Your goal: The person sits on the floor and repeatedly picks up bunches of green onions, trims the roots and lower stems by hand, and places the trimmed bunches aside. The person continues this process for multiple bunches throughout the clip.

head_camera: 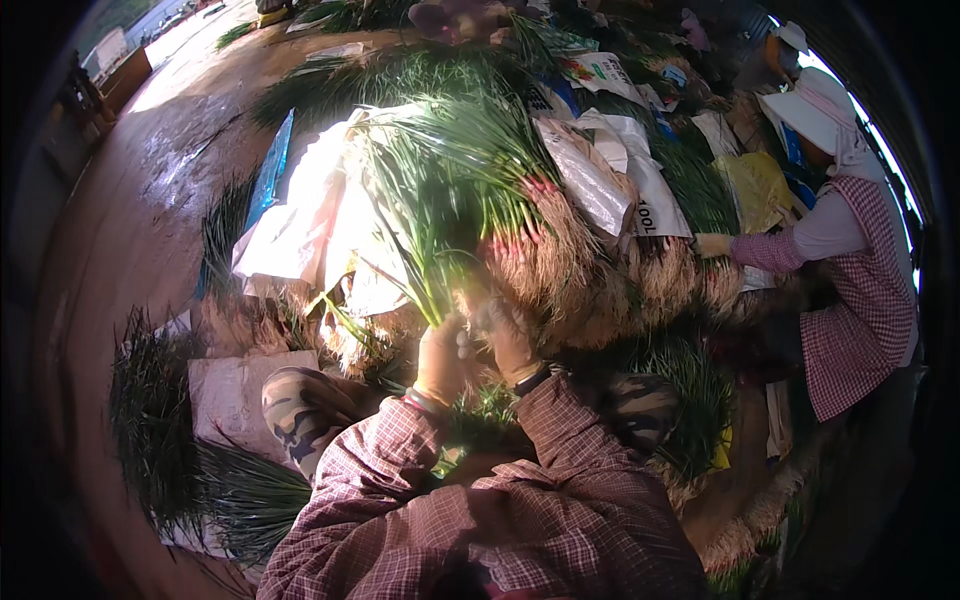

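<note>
In the middle of the head view, my left hand [441, 360], in a pale glove, is closed around the lower stalks of a small bunch of green onions [427, 285], whose leaves point up and away. My right hand [510, 337], also gloved, is close beside it at the root end; it is blurred, and whether it grips the roots cannot be told. Just beyond my hands lies a large heap of green onions [517, 217] with reddish-white stems and long tan roots. A white woven sack [300, 217] lies to the left of the bunch, brightly sunlit.
A co-worker [847, 247] in a checked apron and white hat sits at the right, a gloved hand on another onion pile. Printed sacks [652, 187] cover onions at right. Dark green piles [154, 420] and a flat sack [232, 397] lie left. My knees flank my arms.
</note>
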The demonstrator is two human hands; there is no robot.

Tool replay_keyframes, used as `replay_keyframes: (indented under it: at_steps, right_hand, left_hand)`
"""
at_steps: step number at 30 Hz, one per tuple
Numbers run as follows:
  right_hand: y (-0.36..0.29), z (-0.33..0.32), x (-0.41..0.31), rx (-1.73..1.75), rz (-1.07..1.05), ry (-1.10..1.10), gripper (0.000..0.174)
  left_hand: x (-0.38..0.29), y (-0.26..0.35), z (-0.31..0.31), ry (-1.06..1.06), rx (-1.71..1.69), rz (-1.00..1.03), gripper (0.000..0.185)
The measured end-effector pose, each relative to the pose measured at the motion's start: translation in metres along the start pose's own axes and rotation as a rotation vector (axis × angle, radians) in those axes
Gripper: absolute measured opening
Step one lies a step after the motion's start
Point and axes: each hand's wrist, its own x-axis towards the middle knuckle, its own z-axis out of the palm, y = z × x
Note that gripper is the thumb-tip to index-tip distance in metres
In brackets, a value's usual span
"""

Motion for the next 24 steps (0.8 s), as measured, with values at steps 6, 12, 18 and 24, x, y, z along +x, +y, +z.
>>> replay_keyframes:
  at_steps: [6,12,18,24]
  right_hand:
    - [-0.005,-0.05,-0.029,-0.262,0.21,-0.188,0.024]
    - [0.001,-0.084,-0.021,-0.719,0.431,-0.398,0.019]
    - [-0.048,-0.078,0.1,-0.859,-0.455,0.021,0.022]
    - [-0.045,-0.085,0.215,-1.753,-0.307,0.095,0.064]
  left_hand:
    - [-0.012,0.026,0.013,-0.062,-0.101,0.152,0.019]
    - [-0.007,0.027,0.012,-0.071,-0.021,0.183,0.024]
    - [0.01,0.014,-0.005,-0.046,-0.197,-0.093,0.023]
    - [0.007,0.023,0.003,-0.129,-0.226,-0.085,0.013]
